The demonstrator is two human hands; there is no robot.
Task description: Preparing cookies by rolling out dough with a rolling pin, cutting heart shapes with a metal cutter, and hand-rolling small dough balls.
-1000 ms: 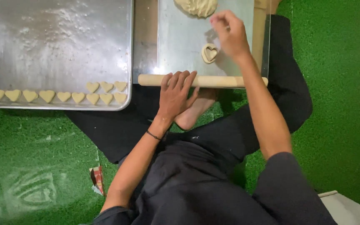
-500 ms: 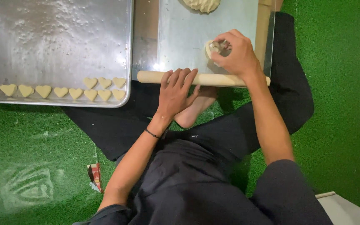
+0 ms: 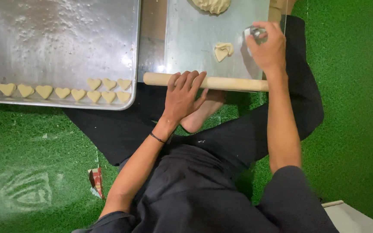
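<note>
Green artificial turf (image 3: 350, 108) covers the floor, and a person in dark clothes sits on it with a wooden rolling pin (image 3: 234, 83) lying across the near edge of a metal work sheet (image 3: 195, 39). The left hand (image 3: 184, 97) rests flat on the pin, fingers spread, gripping nothing. Beyond the pin's right end, the right hand (image 3: 269, 47) is closed around a small metal cutter (image 3: 254, 33), close to the sheet's right edge. A cut dough heart (image 3: 223, 50) lies on the sheet just left of that hand, with bare metal around it. A dough lump (image 3: 212, 5) sits at the sheet's far edge. Left of the pin, a baking tray (image 3: 57, 39) holds dough hearts (image 3: 78, 92) along its near rim; most of it stays open.
</note>
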